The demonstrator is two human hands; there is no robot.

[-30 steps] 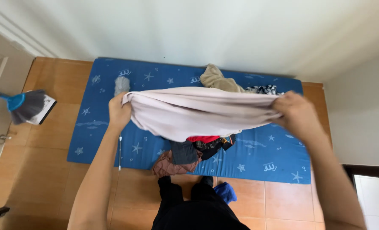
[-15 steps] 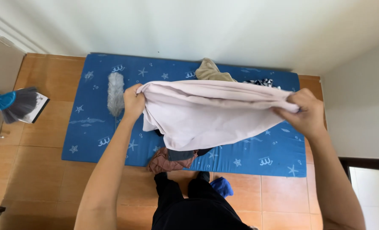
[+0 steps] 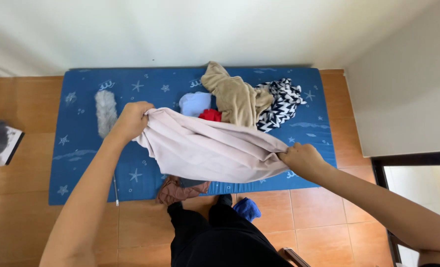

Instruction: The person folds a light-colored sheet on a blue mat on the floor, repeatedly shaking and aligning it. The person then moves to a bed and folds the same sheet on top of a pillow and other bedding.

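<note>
A: What are the 2 hands doing?

B: The left hand, left of the frame's centre, is gripping 1 end of a pale pinkish-beige cloth garment, fingers curled tight around a bunched edge. The right hand, right of centre and lower, is pinching the opposite end in a closed fist.

A: And where is the garment hanging?

B: It is stretching between both hands across the middle of the frame, sagging over the near edge of a blue rectangular floor mat printed with white stars.

A: What is lying on the mat?

B: In the upper centre, a tan crumpled garment, a black-and-white zigzag cloth just right of it, a pale blue piece and a small red piece. A fluffy grey duster is lying upper left, just beside the left hand.

A: Anything lower?

B: A brownish-red crumpled cloth is sitting at the mat's near edge, and a dark blue bundle is resting on the orange tiled floor, beside the person's black-trousered legs.
</note>
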